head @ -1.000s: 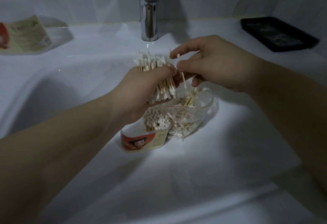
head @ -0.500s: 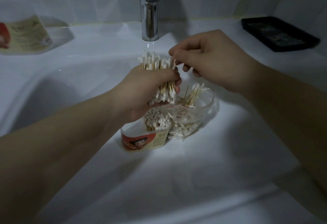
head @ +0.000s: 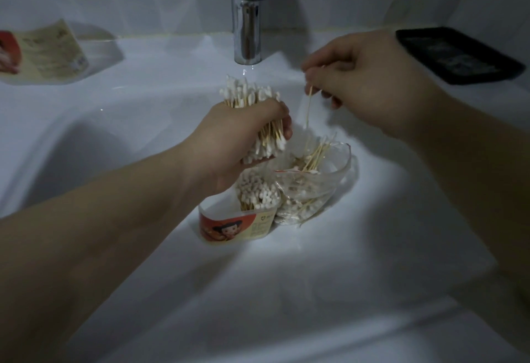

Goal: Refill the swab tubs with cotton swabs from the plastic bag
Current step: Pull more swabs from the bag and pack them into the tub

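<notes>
My left hand (head: 229, 144) grips a thick bundle of cotton swabs (head: 249, 94) upright above the sink basin. Just below it stands a swab tub (head: 238, 226) with a red cartoon label, part filled with swabs standing on end. To the tub's right lies a clear plastic bag (head: 321, 187), open at the top, with loose swabs inside. My right hand (head: 364, 81) is raised right of the bundle and pinches a single swab (head: 309, 107) that hangs down over the bag.
A chrome tap (head: 248, 18) stands at the back centre of the white sink (head: 315, 276). A second labelled tub (head: 48, 53) lies on the rim at the far left. A black tray (head: 456, 55) sits on the rim at the back right.
My right hand has drawn away from the bundle to the right and a little up, now with one swab hanging from its fingers. The left hand and bundle stayed in place.
</notes>
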Demonstrator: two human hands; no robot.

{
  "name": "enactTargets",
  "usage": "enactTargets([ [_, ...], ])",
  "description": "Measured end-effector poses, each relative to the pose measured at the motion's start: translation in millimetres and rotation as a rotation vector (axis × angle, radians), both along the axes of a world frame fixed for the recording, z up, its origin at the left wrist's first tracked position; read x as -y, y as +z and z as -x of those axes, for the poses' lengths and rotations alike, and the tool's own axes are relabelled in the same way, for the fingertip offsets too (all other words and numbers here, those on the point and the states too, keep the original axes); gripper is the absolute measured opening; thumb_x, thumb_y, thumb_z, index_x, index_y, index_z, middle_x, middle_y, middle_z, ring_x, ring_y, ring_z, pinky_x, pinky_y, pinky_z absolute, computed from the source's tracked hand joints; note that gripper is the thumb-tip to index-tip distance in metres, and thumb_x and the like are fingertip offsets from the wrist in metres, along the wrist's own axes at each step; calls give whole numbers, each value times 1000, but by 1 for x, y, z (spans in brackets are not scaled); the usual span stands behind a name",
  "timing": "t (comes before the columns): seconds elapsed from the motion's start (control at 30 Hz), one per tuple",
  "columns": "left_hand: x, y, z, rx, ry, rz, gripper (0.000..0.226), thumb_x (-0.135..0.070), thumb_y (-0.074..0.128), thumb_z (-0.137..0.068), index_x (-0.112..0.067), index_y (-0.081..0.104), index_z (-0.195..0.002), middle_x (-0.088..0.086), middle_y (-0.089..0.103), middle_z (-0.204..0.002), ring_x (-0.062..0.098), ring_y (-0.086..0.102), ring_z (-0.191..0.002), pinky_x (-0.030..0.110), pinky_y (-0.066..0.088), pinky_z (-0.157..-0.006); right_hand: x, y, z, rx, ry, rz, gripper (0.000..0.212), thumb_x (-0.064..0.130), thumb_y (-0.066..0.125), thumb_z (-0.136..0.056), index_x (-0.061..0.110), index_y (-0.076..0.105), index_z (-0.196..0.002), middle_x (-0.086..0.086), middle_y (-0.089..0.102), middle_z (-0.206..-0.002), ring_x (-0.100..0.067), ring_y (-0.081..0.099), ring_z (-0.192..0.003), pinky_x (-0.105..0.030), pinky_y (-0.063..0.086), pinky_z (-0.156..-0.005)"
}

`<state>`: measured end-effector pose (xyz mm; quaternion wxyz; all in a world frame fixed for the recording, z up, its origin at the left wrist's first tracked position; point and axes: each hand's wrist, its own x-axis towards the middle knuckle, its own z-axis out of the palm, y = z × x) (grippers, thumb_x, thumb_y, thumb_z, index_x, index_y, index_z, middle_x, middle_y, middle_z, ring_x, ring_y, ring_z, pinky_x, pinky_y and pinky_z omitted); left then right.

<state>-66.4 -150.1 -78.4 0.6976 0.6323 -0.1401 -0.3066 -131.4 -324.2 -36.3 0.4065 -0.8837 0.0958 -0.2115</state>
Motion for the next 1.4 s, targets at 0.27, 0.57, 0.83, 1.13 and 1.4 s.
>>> enactTargets([
  [0.27, -1, 1, 1, 11, -108, 14, 10, -12, 62, -94, -17, 68, -100, 3, 68, -84, 13, 67, -76, 29, 51, -69, -13, -6, -5, -83, 80, -27, 13, 20, 65, -95, 22, 78, -94, 5, 77, -78, -9, 73, -72, -31, 60, -65],
  [0.57, 0, -1, 4, 32, -54, -42, 6, -7, 65, -89, -7, 70, -87, 12, 68, -78, 17, 65, -70, 27, 53, -60, -18, -5, 4, -580, 238, 589, 33, 11, 59, -87, 42, 70, -93, 19, 59, -74, 1, 56, -70, -15, 38, -59],
  [0.83, 0, -1, 6, 29, -31, -62, 6, -6, 68, -88, -8, 72, -85, 12, 70, -81, 19, 69, -70, 27, 56, -59, -20, -11, 5, -806, 346, 621, 33, 26, 73, -80, 38, 73, -110, 12, 73, -97, -14, 69, -86, -34, 59, -83],
  [1.13, 0, -2, 7, 21, -47, -61, 6, -4, 68, -87, -4, 73, -85, 16, 71, -81, 23, 71, -70, 31, 59, -65, -26, -30, -2, -799, 381, 753, 17, 35, 68, -85, 18, 69, -85, 0, 63, -71, -19, 60, -66, -28, 46, -60],
  [1.4, -1, -4, 4, 22, -84, -90, 8, -5, 68, -87, -2, 72, -94, 18, 73, -88, 28, 74, -78, 35, 59, -70, -22, -28, -8, -731, 320, 796, 7, 18, 64, -84, 16, 64, -78, -1, 62, -67, -16, 57, -60, -28, 43, -54],
])
